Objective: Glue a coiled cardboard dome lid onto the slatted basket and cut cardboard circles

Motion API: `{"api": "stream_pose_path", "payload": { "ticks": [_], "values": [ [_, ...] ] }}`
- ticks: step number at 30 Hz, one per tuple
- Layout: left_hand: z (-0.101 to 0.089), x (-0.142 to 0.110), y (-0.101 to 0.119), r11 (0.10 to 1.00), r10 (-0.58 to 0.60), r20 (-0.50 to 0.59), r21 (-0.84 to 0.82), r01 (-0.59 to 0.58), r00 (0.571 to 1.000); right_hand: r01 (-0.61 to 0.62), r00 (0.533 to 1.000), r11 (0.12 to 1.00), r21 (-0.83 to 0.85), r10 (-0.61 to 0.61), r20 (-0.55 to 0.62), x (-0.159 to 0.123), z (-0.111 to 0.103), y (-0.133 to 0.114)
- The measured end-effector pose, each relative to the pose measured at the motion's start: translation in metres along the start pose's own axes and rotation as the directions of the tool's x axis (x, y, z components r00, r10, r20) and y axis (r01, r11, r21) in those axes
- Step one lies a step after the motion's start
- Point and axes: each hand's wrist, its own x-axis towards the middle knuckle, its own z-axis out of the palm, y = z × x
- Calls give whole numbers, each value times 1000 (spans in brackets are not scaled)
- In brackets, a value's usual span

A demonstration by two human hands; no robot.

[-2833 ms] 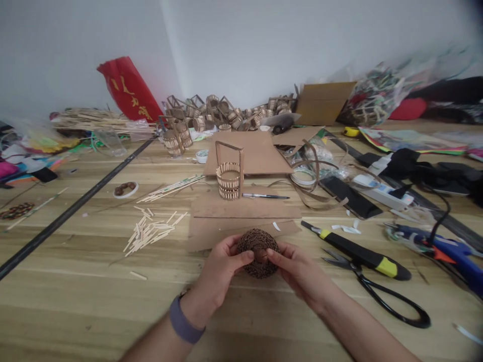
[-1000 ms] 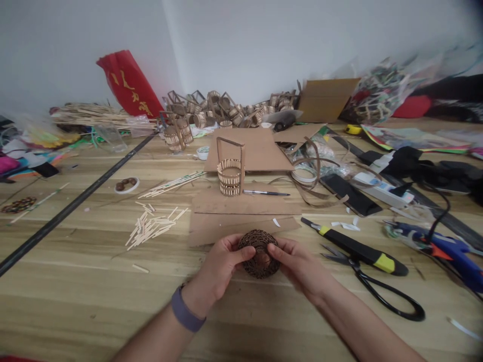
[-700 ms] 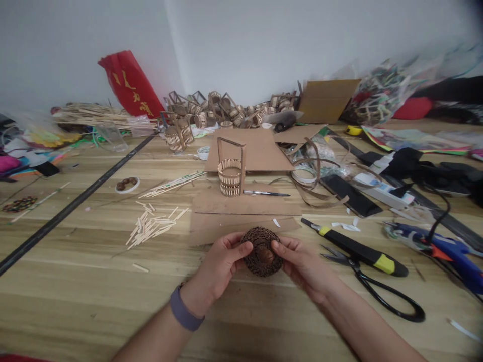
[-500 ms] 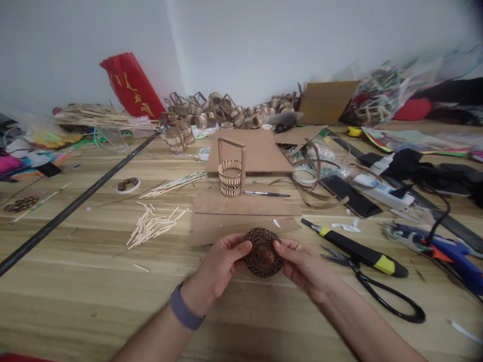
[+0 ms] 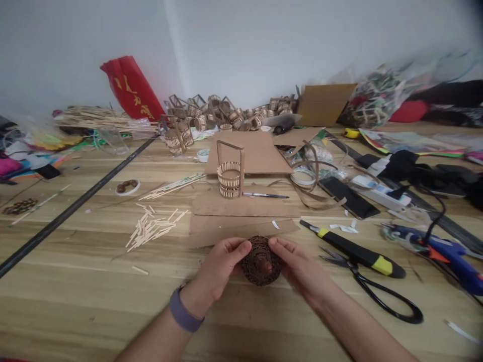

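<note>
Between my two hands is a small round dark-brown coiled disc (image 5: 252, 269) with a raised reddish-brown knob at its middle, like a little woven lid or hat. My left hand (image 5: 222, 266) pinches its left rim, thumb on top. My right hand (image 5: 296, 264) grips the upper right rim in the same way. The fingers underneath are hidden. Just beyond, a small slatted basket (image 5: 230, 187) with a tall brown handle stands upright on a cardboard sheet (image 5: 245, 223). A pen (image 5: 266, 195) lies beside it.
Short wooden sticks (image 5: 153, 229) lie to the left. On the right are a yellow-black utility knife (image 5: 350, 246), black-handled scissors (image 5: 377, 291), a blue glue gun (image 5: 445, 251) and a phone (image 5: 349, 196). Many little baskets (image 5: 226, 113) are piled at the back beside an open cardboard box (image 5: 322, 103).
The disc has tilted and shifted slightly down and left, so its knob sits lower. My right thumb has moved up along the rim; the left hand keeps its hold.
</note>
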Motion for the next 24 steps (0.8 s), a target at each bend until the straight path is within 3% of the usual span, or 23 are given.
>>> {"api": "stream_pose_path", "payload": {
  "ticks": [12, 24],
  "values": [
    [2, 0, 1, 995, -40, 11, -92, 41, 999, -20, 1000, 997, 80, 20, -8, 1, 0, -1],
    [5, -1, 5, 989, 8, 1, -150, -8, 1000, -24, 990, 997, 77, 13, 141, -3, 2, -9]
  ]
}}
